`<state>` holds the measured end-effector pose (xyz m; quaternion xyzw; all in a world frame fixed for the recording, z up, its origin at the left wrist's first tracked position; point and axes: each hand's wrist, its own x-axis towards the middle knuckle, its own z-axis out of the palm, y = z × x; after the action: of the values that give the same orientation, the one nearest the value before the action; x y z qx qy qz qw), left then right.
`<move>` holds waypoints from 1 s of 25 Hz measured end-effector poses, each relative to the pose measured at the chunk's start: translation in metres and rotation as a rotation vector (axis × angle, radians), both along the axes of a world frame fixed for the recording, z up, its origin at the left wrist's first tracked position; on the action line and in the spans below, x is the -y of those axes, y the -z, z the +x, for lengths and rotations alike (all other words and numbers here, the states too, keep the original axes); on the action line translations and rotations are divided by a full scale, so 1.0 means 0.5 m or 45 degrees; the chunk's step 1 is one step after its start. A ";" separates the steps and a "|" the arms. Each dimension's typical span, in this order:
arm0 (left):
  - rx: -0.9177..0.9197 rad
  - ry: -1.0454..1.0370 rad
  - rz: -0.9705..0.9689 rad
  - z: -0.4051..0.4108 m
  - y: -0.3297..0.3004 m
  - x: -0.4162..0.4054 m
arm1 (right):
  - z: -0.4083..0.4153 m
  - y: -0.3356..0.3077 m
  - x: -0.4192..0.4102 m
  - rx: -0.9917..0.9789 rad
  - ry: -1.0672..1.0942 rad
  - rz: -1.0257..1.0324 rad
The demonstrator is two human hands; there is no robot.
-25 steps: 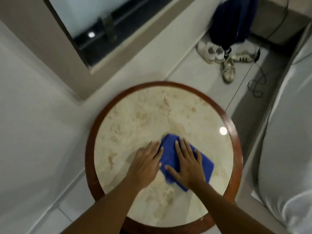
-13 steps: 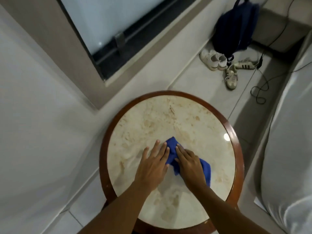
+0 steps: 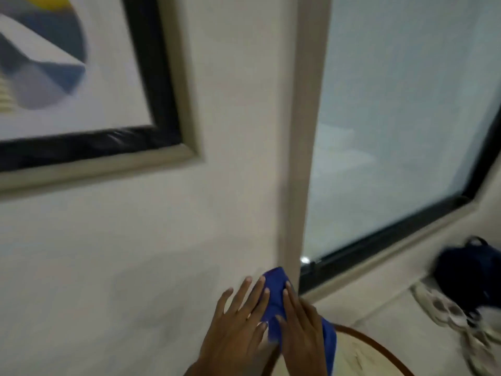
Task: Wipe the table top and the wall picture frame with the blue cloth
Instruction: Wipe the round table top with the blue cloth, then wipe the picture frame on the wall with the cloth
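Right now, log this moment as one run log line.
stage: heading to picture frame | blue cloth: between both hands | left hand, right hand: raised | table: lower right

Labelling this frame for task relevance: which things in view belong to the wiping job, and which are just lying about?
Job:
blue cloth
left hand
right hand
round table
picture frame

Lying about:
dark bag
shoes
window
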<state>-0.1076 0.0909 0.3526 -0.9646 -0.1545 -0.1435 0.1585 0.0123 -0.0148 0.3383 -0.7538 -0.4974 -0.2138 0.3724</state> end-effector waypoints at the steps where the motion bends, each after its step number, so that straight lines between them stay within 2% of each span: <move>1: 0.056 -0.040 0.026 -0.039 -0.060 -0.019 | -0.024 -0.060 -0.033 0.044 -0.055 0.085; 4: 0.178 -0.078 0.205 -0.164 -0.210 -0.085 | -0.113 -0.193 -0.127 0.059 -0.231 0.317; 6: 0.197 -0.036 0.419 -0.252 -0.303 -0.137 | -0.177 -0.262 -0.182 -0.044 -0.295 0.431; 8: 0.289 -0.052 0.586 -0.345 -0.409 -0.198 | -0.244 -0.320 -0.243 -0.246 -0.358 0.590; 10: 0.463 -0.198 0.663 -0.439 -0.521 -0.269 | -0.303 -0.382 -0.304 -0.483 -0.390 0.822; 14: 0.619 -0.480 0.842 -0.583 -0.715 -0.410 | -0.346 -0.487 -0.397 -0.821 -0.256 1.128; 17: 0.531 -0.505 0.922 -0.640 -0.798 -0.477 | -0.330 -0.544 -0.446 -0.837 -0.202 1.082; 19: 0.519 -0.485 0.973 -0.647 -0.809 -0.493 | -0.331 -0.550 -0.488 -0.786 0.007 0.821; 21: 0.569 -0.496 0.992 -0.643 -0.799 -0.496 | -0.354 -0.547 -0.521 -0.701 0.184 0.685; 25: 0.564 -0.480 0.999 -0.643 -0.799 -0.495 | -0.406 -0.559 -0.556 -0.805 0.310 0.740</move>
<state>-0.4289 0.3384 0.7524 -0.7336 -0.2908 -0.3614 0.4967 -0.1907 0.2633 0.6177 -0.6992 -0.1859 -0.1459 0.6748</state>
